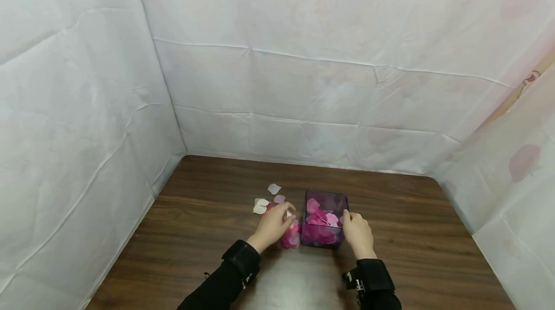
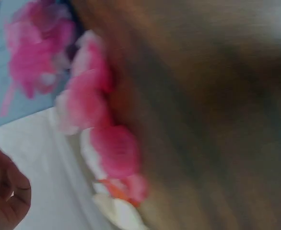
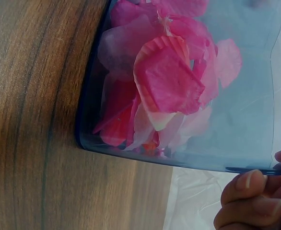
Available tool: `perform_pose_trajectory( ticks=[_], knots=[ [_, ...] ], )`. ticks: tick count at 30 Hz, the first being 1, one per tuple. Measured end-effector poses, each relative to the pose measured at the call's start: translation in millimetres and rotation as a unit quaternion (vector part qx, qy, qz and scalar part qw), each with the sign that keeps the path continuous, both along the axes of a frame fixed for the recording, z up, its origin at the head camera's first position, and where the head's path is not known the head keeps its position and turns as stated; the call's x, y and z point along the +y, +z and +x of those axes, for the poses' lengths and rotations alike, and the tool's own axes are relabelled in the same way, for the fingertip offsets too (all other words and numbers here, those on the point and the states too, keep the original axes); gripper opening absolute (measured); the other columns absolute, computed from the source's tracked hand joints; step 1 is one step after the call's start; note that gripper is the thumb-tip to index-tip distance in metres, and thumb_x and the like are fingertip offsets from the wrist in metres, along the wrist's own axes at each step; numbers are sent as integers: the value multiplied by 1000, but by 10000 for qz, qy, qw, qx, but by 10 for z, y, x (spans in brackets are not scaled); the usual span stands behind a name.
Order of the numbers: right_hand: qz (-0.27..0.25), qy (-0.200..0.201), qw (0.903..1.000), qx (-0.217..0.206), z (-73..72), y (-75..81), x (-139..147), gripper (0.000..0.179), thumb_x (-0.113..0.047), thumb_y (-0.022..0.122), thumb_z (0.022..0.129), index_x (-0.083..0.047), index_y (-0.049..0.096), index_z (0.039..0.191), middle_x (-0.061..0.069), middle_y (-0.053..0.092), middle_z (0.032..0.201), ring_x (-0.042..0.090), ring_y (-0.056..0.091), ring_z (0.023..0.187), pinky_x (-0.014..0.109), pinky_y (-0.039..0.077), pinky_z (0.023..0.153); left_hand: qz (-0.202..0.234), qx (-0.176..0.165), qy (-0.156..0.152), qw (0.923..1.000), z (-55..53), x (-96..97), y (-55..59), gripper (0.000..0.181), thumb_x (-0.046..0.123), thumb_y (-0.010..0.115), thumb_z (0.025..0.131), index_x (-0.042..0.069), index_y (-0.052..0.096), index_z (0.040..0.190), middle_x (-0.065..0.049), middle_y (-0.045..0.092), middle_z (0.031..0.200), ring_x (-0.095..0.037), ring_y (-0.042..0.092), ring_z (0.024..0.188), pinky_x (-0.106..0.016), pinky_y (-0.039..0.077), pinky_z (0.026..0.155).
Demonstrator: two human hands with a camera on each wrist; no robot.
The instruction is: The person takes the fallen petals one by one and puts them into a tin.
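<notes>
A see-through purple plastic box (image 1: 324, 199) stands on the table with pink and magenta petals (image 3: 171, 79) inside. My right hand (image 1: 358, 234) grips its right wall near the rim, fingers outside and thumb tip over the edge. Left of the box, loose petals (image 1: 291, 237) in pink, red and white lie in a strip, partly covered by my left hand (image 1: 273, 225). That hand is above the petals with loosely bent fingers; no petal shows between them in the left wrist view, where the hand (image 2: 6, 191) is partly cut off.
The brown wood-grain table (image 1: 208, 204) carries a few stray white petals (image 1: 274, 188) beyond the pile. White cloth walls (image 1: 282, 83) enclose the back and both sides. The left wrist view is blurred.
</notes>
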State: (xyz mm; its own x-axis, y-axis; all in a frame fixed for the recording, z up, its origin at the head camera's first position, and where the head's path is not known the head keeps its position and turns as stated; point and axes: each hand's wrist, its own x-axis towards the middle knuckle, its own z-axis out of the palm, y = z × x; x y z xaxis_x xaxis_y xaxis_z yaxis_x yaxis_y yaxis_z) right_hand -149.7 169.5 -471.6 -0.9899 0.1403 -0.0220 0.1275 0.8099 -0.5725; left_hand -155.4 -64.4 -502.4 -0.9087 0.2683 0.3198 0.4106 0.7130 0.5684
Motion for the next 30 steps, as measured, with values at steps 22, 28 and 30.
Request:
perform_pose_trajectory(
  ticks=[22,28,30],
  knots=[
    [-15,-30,10000,-68,19,-9,-28,50,-30,30,99,6,62,112,33,59,115,52,56,102,59,45,79,-699,337,115,9969,229,-112,-444,6,13,72,78,13,69,73,5,65,71,-9,59,66,-22,44,59],
    [3,-39,10000,-52,11,-10,-12,50,-29,29,99,7,62,113,33,58,116,52,56,103,59,45,79,-503,349,380,9974,155,-197,-283,11,11,70,80,11,65,71,3,64,68,-12,60,63,-24,44,56],
    [13,-30,10000,-47,9,-11,-10,50,-29,29,99,7,62,112,33,58,116,52,56,102,59,45,78,-328,241,478,9980,120,-206,-210,13,8,68,79,11,62,68,2,61,64,-10,56,58,-22,42,53]
  ],
)
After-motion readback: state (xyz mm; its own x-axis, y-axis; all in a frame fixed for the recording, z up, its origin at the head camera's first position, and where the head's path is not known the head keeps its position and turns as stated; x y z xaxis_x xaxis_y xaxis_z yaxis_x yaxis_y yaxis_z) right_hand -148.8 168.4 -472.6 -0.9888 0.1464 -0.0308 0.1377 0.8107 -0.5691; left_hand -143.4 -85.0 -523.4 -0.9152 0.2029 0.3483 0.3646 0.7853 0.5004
